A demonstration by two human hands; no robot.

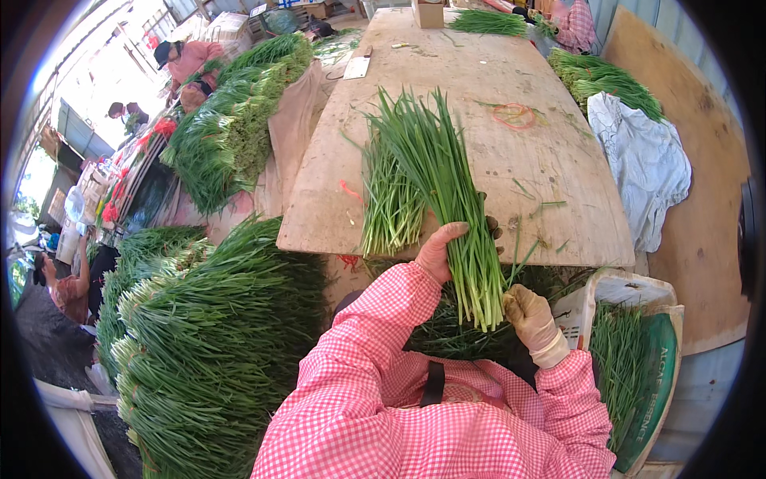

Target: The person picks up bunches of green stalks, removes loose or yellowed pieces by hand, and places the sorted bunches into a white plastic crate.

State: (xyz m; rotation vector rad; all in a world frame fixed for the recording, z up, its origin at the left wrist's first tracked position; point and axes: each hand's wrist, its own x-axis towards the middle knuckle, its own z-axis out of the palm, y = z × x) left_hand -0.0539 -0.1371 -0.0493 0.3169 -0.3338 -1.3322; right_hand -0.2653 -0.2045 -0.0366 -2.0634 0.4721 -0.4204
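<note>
A bunch of garlic chives (455, 191) is gripped in my left hand (437, 254), whose fingers wrap round it above the pale stem ends. The leaves point away from me over the table, and the stems hang past its near edge. Beside the stem ends, my gloved right hand (533, 321) is closed in a pinch, with thin green leaves rising from its fingertips. A second, smaller bunch of garlic chives (392, 203) lies on the wooden table (335, 176), left of the held one and partly under its leaves.
Large chive heaps (215, 319) stand at my left, with another pile (239, 120) beyond. A white crate (618, 286) of chives sits at near right. Red bands (515, 116) and scraps lie on the table. White cloth (638, 164) hangs at right. Other people (191, 62) work farther off.
</note>
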